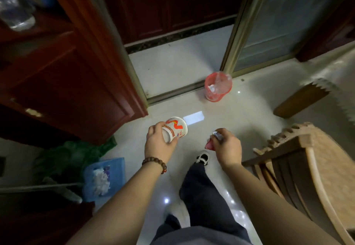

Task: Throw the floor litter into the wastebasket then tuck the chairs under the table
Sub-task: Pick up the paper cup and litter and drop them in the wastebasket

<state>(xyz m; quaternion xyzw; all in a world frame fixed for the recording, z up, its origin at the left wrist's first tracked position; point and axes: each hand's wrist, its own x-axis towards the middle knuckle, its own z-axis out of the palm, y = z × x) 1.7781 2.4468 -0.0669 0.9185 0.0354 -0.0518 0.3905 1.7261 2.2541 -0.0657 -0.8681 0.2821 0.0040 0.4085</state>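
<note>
Light: dim indoor | Glare: bright patch and small glints on glossy floor (221,110) | Blur: soft overall, edges smeared | Distortion: wide-angle bending at borders

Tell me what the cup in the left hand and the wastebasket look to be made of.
Cup: probably paper or thin card, a matte white wall with orange print. Wastebasket: likely red plastic, lined with a clear, shiny film bag that catches the light.
</note>
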